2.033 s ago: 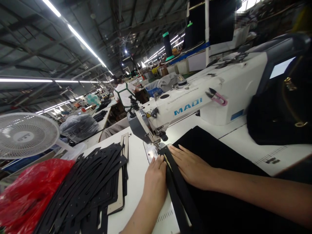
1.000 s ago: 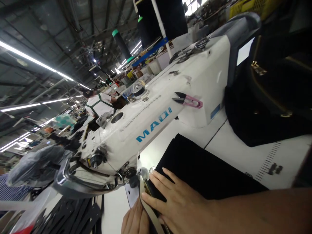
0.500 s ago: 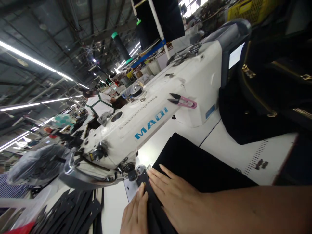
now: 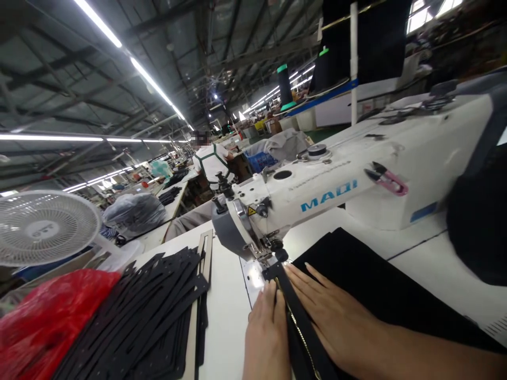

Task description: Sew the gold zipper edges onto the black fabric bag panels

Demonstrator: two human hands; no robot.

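My left hand (image 4: 267,332) lies with outstretched fingers along the left edge of a black zipper strip (image 4: 300,330) with gold teeth. My right hand (image 4: 336,316) rests flat on the strip's other side and on the black fabric panel (image 4: 356,264) beside it. The strip's far end is under the presser foot of a white sewing machine (image 4: 325,195), just ahead of my fingertips. Pink-handled thread snips (image 4: 386,178) lie on the machine's arm, away from both hands.
Stacked black strips (image 4: 150,311) lie on the left of the table, with a red plastic bag (image 4: 55,311) beside them. A white fan (image 4: 47,228) stands behind. A dark bulky item (image 4: 479,211) is at the right. A person in a white shirt (image 4: 214,161) sits farther off.
The view has swung left and levelled, so machine and hands appear farther right; the fan, red bag and gold zipper teeth now show more. Both hands stay flat at the strip.
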